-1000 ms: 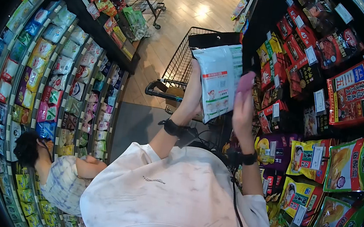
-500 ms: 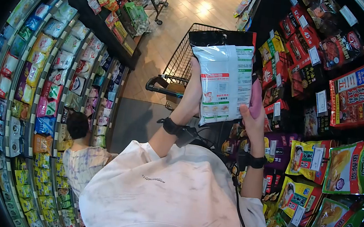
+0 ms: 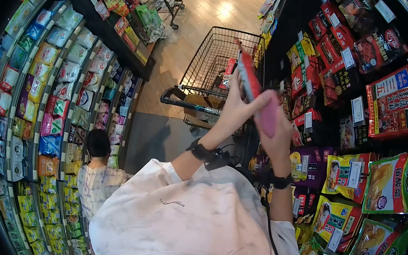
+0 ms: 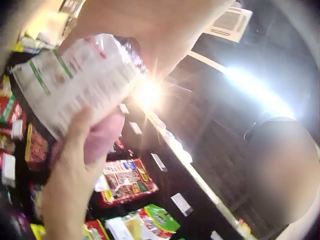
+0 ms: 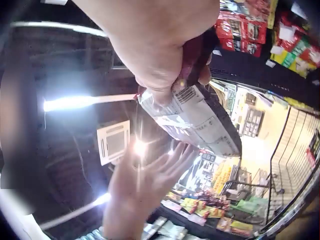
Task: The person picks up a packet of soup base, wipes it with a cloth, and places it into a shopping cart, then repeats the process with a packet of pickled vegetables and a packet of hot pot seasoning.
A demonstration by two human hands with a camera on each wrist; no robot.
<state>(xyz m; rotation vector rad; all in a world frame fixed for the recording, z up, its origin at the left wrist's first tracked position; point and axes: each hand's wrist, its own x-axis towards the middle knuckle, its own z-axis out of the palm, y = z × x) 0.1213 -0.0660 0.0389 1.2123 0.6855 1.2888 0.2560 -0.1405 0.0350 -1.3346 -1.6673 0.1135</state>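
In the head view a flat food packet [image 3: 249, 75], red on the side that shows, is turned nearly edge-on above the cart. The right hand [image 5: 155, 55] grips it, the thumb pressed on its white printed back [image 5: 192, 117] in the right wrist view. A pink rounded thing [image 3: 266, 117] lies along the right hand's fingers, against the packet; what it is, I cannot tell. The left hand [image 3: 239, 106] is beside the packet, thumb spread towards the pink thing. The right wrist view shows the left fingers [image 5: 172, 162] straight, their tips right at the packet.
A wire shopping cart [image 3: 203, 64] stands ahead, a red packet [image 3: 229, 70] and a cardboard box [image 3: 202, 101] in it. Hanging packets [image 3: 397, 107] line the right rack. Full shelves [image 3: 59, 96] run along the left, a person [image 3: 100, 176] in front of them.
The right hand came to the packet and gripped its side. The packet then turned from its white back to nearly edge-on, red side showing, and the left hand shifted right.
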